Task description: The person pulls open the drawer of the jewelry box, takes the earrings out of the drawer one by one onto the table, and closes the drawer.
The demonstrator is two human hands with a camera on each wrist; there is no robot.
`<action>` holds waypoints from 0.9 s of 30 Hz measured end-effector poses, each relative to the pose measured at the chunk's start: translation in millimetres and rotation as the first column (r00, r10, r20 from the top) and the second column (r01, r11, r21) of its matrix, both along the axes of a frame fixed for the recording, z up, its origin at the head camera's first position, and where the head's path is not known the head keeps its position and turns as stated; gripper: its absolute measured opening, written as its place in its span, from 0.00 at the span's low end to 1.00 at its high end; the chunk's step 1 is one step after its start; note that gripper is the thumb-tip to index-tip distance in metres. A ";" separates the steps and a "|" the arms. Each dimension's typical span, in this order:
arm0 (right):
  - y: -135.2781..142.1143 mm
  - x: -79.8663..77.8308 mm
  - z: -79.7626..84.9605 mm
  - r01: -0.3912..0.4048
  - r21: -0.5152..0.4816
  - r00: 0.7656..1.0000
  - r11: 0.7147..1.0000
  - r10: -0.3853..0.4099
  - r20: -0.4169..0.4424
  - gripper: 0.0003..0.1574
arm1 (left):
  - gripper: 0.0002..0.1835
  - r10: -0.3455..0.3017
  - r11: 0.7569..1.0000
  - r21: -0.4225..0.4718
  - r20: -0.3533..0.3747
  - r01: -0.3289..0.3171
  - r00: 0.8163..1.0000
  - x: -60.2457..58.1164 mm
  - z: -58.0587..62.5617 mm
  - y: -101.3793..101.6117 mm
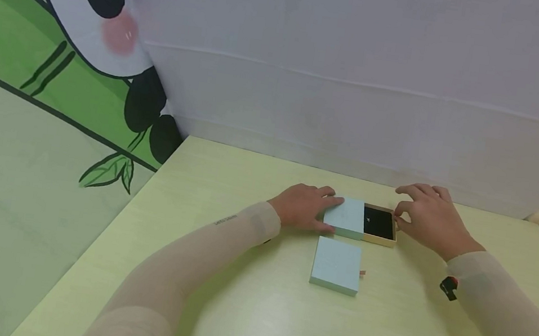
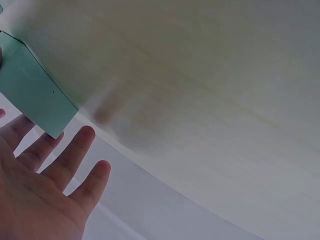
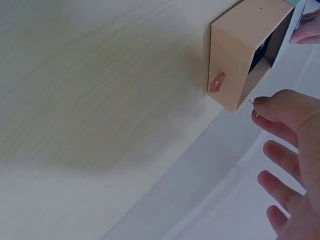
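Observation:
A pale blue drawer box (image 1: pixel 345 215) lies towards the back of the table, its tan inner tray (image 1: pixel 378 240) pulled out to the right. A black pad (image 1: pixel 380 225) lines the tray, with a tiny white glint on it. My left hand (image 1: pixel 301 206) holds the blue sleeve from the left, index finger on top and thumb at the front side. At the tray's right end, my right hand (image 1: pixel 430 220) pinches a tiny thin metal piece (image 3: pixel 251 101), like an earring, between thumb and index finger. The other right fingers are spread. A ribbon tab (image 3: pixel 217 83) sticks out of the tray's end.
A second pale blue box (image 1: pixel 337 265), closed, with a pinkish tab (image 1: pixel 362 273) on its right side, lies just in front of the first. Behind the pale wooden table (image 1: pixel 250 313) rises a whitish wall covering (image 1: pixel 348 110); a panda print hangs at the left.

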State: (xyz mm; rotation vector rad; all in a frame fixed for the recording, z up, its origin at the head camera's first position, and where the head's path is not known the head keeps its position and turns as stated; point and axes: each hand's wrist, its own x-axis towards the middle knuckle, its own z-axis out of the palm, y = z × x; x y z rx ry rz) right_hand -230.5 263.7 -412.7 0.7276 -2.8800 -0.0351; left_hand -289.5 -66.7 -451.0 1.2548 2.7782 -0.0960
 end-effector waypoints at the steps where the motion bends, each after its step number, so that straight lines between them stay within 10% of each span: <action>1: 0.7 -0.1 -0.1 -0.002 -0.001 1.000 1.000 0.002 -0.003 0.03 | 0.49 0.002 1.000 -0.001 -0.003 -0.002 1.000 -0.3 -0.3 0.1; 27: 10.1 -4.6 -3.1 0.003 -0.007 1.000 1.000 -0.003 0.002 0.02 | 0.49 0.013 1.000 -0.005 -0.004 -0.013 1.000 -3.9 -4.0 2.0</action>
